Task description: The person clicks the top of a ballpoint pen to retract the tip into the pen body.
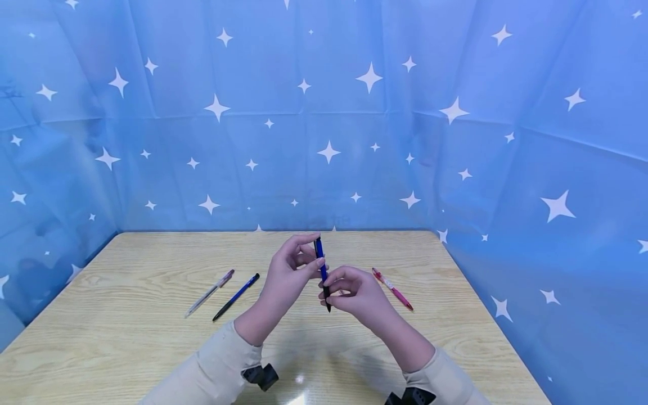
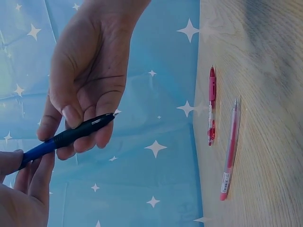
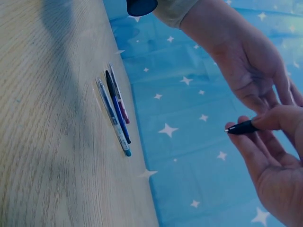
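Observation:
A blue pen with a black grip is held tilted above the table by both hands. My left hand holds the upper blue barrel, with a finger extended over the pen's top end. Lower down, my right hand pinches the black grip between thumb and fingers. The left wrist view shows this pen's black grip section with its metal point out, under the right thumb. In the right wrist view only the black front end shows past the right hand.
Left on the wooden table lie a clear pen and another blue pen. A red pen lies right. A clear pink pen and a teal-ended pen show in wrist views. Starry blue curtains surround the table.

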The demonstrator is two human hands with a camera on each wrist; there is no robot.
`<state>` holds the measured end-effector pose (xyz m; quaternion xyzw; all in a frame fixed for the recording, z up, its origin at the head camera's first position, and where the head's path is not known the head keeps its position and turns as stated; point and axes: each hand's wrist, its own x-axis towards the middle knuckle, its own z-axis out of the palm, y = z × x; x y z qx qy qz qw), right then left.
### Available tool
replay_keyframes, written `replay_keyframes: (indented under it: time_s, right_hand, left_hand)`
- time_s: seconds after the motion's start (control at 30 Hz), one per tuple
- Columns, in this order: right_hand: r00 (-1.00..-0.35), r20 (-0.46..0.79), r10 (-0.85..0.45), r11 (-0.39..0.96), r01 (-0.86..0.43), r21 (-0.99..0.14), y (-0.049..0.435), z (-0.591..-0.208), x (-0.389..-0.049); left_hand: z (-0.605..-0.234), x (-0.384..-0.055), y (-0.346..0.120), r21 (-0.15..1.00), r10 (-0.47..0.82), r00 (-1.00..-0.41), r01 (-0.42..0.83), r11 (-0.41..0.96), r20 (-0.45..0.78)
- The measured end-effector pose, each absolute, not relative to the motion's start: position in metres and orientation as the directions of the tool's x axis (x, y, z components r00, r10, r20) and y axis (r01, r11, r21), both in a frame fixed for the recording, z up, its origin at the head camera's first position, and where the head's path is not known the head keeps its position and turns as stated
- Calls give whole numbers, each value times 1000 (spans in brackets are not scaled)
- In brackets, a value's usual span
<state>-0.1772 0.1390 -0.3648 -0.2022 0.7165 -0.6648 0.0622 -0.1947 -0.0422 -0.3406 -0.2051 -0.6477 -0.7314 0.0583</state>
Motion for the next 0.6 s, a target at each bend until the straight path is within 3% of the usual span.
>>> replay_keyframes:
  time_s: [0.6]
  right_hand:
    - [-902, 166, -399, 73, -211, -975, 144, -361, -176]
  left_hand:
    - [-340, -194, -39, 925, 177, -912, 344, -160, 370]
